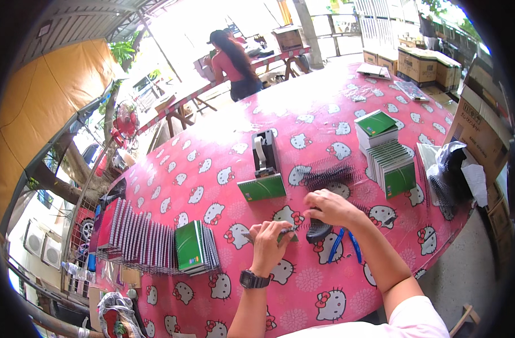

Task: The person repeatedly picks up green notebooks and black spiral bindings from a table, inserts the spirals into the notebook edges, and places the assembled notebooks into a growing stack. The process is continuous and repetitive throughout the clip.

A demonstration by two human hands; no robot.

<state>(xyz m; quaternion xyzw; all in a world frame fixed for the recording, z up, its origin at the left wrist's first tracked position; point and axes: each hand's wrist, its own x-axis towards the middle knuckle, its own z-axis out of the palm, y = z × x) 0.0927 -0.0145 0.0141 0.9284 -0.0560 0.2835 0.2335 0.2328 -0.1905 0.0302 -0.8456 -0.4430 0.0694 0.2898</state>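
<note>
"What's the setting?"
"A roofed, open-sided yard; a pink cat-print cloth (297,301) covers the table, and a person (237,65) stands beyond, at eleven o'clock from the working hands."

"And those hands?"
"The left hand (267,239) grasps what seems a small green notebook (292,238), mostly hidden below its fingers. The right hand (328,205) curls at three o'clock of it, by a dark wire coil (298,227); I can't tell whether it pinches the wire."

"Which step is that?"
"Probably feeding the coil through the notebook's edge. Finished-looking spiral notebooks (139,236) stand at nine o'clock, spare coils (330,176) lie at one."

"What does the next move call for?"
"I'd say a firm left hold, holes aligned, and a light turning of the coil. Blue-handled pliers (346,246) lie at four o'clock, perhaps for trimming."
</note>
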